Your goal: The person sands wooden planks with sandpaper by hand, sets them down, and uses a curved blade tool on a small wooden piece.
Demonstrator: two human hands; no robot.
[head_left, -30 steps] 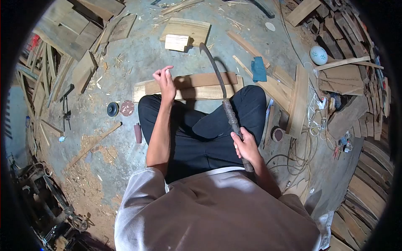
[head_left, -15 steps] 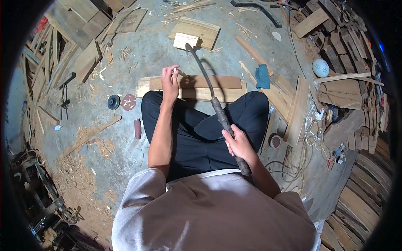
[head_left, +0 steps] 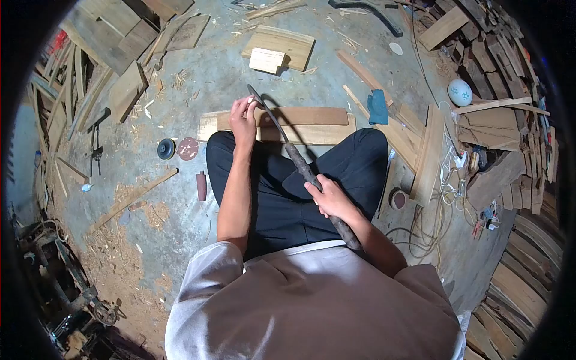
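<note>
My right hand (head_left: 327,195) is wrapped round the rough dark handle of a long-handled curved-blade tool (head_left: 298,161). Its thin dark metal shaft slants up to the left and ends in a bent tip. At that tip, my left hand (head_left: 242,120) has its fingers pinched together. A small pale bit shows at the fingertips, too small to name; whether they touch the blade I cannot tell. Beneath the tool a reddish-brown board (head_left: 306,116) rests on a paler plank (head_left: 336,135), in front of my crossed legs.
A pale wood block (head_left: 266,59) sits on a wide board (head_left: 297,45) ahead. To the left lie a black disc (head_left: 166,149), a sanding disc (head_left: 188,148) and a stick (head_left: 135,198). On the right are a teal cloth (head_left: 377,108), planks (head_left: 428,156), cables and a white ball (head_left: 459,92).
The tool's tip has swung left and back toward me, away from the pale block to my left fingertips. My right hand has shifted slightly left with the handle.
</note>
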